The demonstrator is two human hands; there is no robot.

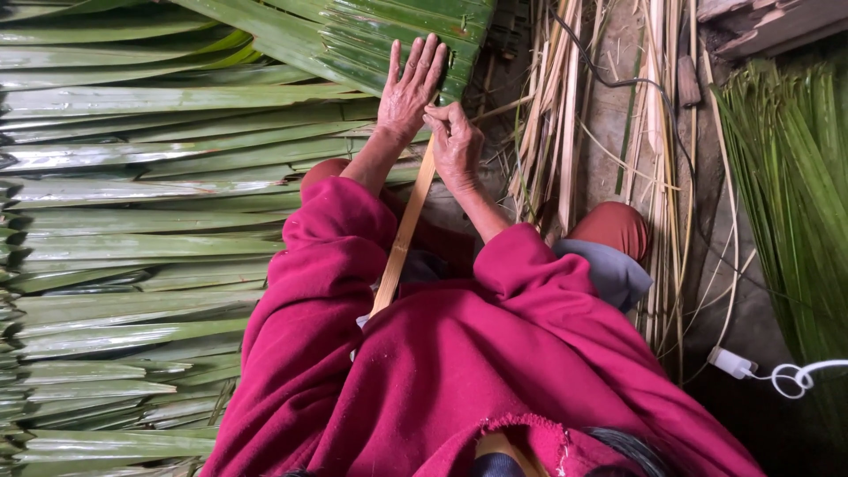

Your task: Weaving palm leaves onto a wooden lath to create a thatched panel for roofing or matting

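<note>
Under the left hand (408, 88), flattened with fingers spread: folded green palm leaves (389, 44); just beside it, right hand (455, 146) pinched on a pale bamboo strip (404, 234) slanting down toward the lap.

Left hand (408, 87) flat, fingers spread, pressing on folded green palm leaves (389, 40). Right hand (455, 141) just beside it, fingers pinched on upper end of pale bamboo strip (402, 243); strip slants down toward lap between magenta sleeves (322, 265). Long palm leaves (132, 221) laid in rows across left. Dry split cane strips (552, 106) right of hands. Bundle of thin green leaf blades (791, 177) far right. White charger and cable (768, 369) on ground lower right
</note>
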